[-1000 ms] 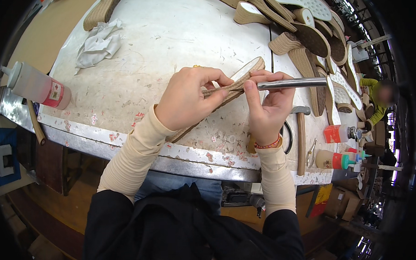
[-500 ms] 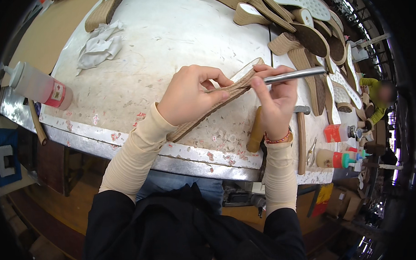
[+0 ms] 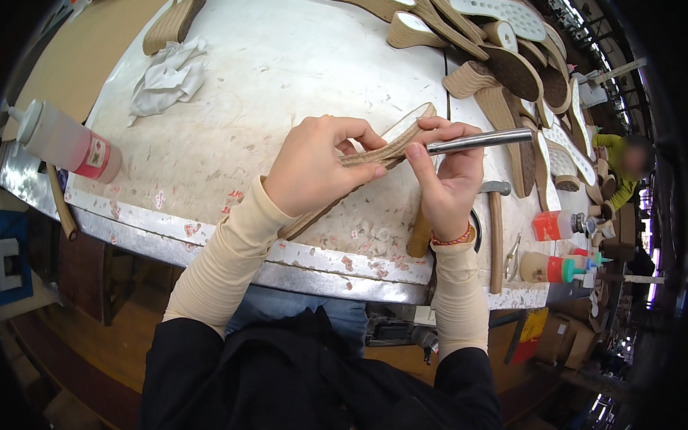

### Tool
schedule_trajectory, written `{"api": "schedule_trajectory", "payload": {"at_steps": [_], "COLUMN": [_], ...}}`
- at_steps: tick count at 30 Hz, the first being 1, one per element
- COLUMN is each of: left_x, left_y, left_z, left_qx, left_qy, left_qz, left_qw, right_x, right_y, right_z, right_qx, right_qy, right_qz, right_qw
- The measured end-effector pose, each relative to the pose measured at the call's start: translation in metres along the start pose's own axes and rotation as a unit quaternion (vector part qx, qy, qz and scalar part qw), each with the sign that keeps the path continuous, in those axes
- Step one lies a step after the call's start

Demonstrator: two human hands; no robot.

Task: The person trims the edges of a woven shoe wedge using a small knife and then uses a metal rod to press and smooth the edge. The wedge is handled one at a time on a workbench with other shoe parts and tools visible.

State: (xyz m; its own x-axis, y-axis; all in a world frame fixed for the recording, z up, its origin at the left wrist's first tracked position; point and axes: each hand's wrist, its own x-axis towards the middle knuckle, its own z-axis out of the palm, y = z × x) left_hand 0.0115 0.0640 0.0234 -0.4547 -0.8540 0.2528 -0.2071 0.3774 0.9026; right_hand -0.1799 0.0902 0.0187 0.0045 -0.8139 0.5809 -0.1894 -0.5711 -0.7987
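Observation:
A long, slim shoe sole point(image 3: 402, 142) with a tan woven-look edge and a white upper face runs diagonally over the table's front part. My left hand point(image 3: 316, 163) pinches its edge near the middle, thumb below and fingers above. In my right hand point(image 3: 453, 182) is a silver cylindrical tool point(image 3: 484, 141), gripped between thumb and fingers. Its inner end points at the sole's edge; the tip is hidden by my fingers. My right fingertips are close to the sole's far end; whether they touch it I cannot tell. Below my right hand lies a yellow-brown cylinder point(image 3: 418, 237), partly hidden.
A hammer point(image 3: 496, 240), small metal scissors or tweezers point(image 3: 513, 256), a green-capped bottle point(image 3: 544, 267) and a red container point(image 3: 553, 225) lie at right. Wedge soles point(image 3: 513, 69) heap up behind. A squeeze bottle point(image 3: 72, 145) and white cloth point(image 3: 169, 78) sit left. A person point(image 3: 623, 167) is far right.
The silver tool has shifted slightly left and down and lies flatter. My right hand has moved a little left with it. My left hand keeps its pinch on the sole, whose edge has turned slightly.

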Motion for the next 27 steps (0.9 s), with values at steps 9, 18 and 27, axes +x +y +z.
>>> {"api": "schedule_trajectory", "payload": {"at_steps": [9, 18, 27], "left_x": [-0.001, 0.004, 0.003], "left_y": [0.000, 0.000, -0.003], "left_z": [0.001, 0.004, 0.008], "left_qx": [0.020, -0.049, -0.046], "left_qy": [0.002, 0.001, 0.039], "left_qz": [-0.030, -0.062, -0.030], "left_qw": [0.999, 0.997, 0.998], "right_x": [0.004, 0.014, 0.014], "right_y": [-0.005, 0.006, 0.016], "right_z": [0.007, -0.019, -0.056], "right_qx": [-0.047, 0.016, 0.155], "right_qy": [0.028, 0.163, 0.262], "right_qz": [0.031, 0.045, 0.119], "right_qw": [0.998, 0.985, 0.945]}}
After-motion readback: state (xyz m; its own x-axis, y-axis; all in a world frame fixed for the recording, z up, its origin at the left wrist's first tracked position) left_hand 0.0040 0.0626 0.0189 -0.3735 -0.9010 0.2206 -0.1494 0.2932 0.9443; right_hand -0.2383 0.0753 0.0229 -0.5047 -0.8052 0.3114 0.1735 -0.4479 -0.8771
